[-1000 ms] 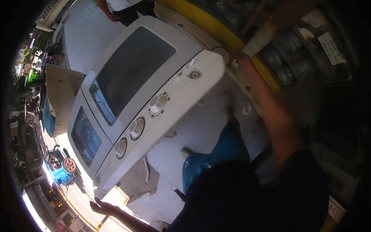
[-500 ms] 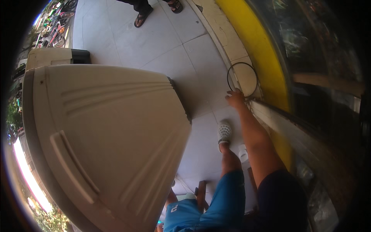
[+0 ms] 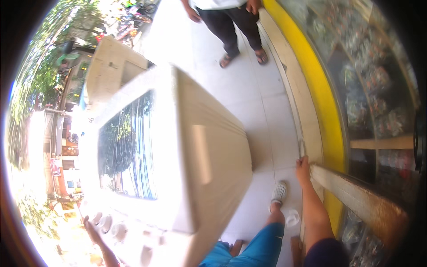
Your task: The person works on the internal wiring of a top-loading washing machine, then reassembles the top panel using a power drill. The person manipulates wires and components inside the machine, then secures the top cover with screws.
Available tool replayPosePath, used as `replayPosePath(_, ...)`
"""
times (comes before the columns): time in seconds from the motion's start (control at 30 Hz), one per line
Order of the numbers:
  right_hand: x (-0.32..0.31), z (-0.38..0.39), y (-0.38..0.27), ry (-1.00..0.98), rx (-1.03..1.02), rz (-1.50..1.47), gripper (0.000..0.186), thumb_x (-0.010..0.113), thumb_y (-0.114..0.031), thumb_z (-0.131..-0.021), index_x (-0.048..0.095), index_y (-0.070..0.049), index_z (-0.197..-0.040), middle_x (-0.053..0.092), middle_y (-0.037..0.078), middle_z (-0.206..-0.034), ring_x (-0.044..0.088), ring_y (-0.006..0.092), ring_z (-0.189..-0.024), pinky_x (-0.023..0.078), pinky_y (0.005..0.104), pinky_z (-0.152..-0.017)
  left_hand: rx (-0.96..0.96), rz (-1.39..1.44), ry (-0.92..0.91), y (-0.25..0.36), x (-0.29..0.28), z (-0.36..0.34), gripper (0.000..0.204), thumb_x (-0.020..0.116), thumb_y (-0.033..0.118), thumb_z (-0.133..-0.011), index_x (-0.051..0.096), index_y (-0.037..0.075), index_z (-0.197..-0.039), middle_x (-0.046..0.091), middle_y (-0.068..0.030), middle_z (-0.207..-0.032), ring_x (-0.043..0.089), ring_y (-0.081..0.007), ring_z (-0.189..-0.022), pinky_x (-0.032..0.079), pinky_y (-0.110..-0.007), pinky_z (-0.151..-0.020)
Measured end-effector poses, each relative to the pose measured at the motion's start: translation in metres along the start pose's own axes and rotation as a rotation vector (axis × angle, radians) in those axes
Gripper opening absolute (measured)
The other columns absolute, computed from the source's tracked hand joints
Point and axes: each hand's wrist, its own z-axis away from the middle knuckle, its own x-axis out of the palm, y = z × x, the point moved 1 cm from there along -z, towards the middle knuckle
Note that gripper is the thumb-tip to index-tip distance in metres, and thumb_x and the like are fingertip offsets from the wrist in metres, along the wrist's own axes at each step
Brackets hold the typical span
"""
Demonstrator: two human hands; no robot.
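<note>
My right hand (image 3: 303, 165) is closed on a thin dark loop (image 3: 301, 147), like a drive belt, which now shows nearly edge-on beside the step. On the left stands a white washing machine (image 3: 213, 138) with a dark glossy lid panel (image 3: 129, 149) that reflects trees. Round knobs (image 3: 106, 224) line its near side. My left hand (image 3: 91, 229) is at the panel's edge beside these knobs, its fingers stretched out; whether it presses on the machine is hard to see in the glare.
Behind the washer is another cream-coloured machine (image 3: 113, 69). A person in dark trousers (image 3: 231, 26) and sandals stands ahead on the tiled floor (image 3: 262, 111). A worn beam (image 3: 356, 191) crosses at right, by a yellow ledge (image 3: 327, 98) and glass. A white roll (image 3: 292, 218) lies near my foot.
The view has tipped up, showing the washer's top and the standing person's body. My left hand has come into sight by the knobs. The loop has turned from face-on to nearly edge-on.
</note>
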Motion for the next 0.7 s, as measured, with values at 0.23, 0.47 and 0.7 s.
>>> replayPosePath(0.23,-0.12,0.175,-0.185,0.39,-0.024,-0.282,0.039,0.053,-0.034,-0.107,0.062,0.001,-0.122,0.069,0.019,-0.11,0.065,0.0309,-0.106,0.049,0.0393,-0.094,0.564,-0.121,-0.285,-0.001,0.016,0.054,0.075,0.047,0.057,-0.101,0.041,-0.002,-0.146,0.038,-0.023,-0.151,0.029,-0.0378,-0.145,0.019,-0.053,-0.121)
replayPosePath(0.47,-0.116,0.555,-0.403,0.502,-0.184,0.259,0.041,0.086,-0.027,-0.08,0.061,0.003,-0.068,0.058,0.008,-0.066,0.05,0.0222,-0.059,0.041,0.0402,-0.058,0.932,0.589,-1.256,-0.032,-0.045,0.049,0.1,0.087,0.047,-0.076,0.039,0.0,-0.15,0.041,-0.0255,-0.147,0.042,-0.0467,-0.138,0.031,-0.061,-0.118)
replayPosePath(0.7,0.004,0.731,-0.607,-0.01,-0.428,-1.304,0.017,0.067,-0.002,-0.083,0.052,-0.011,-0.082,0.046,-0.001,-0.079,0.044,0.0158,-0.072,0.042,0.0339,-0.061,0.617,0.443,-2.246,-0.064,-0.072,0.054,0.095,0.087,0.038,-0.079,0.037,0.003,-0.152,0.054,-0.024,-0.139,0.053,-0.0386,-0.131,0.043,-0.046,-0.112)
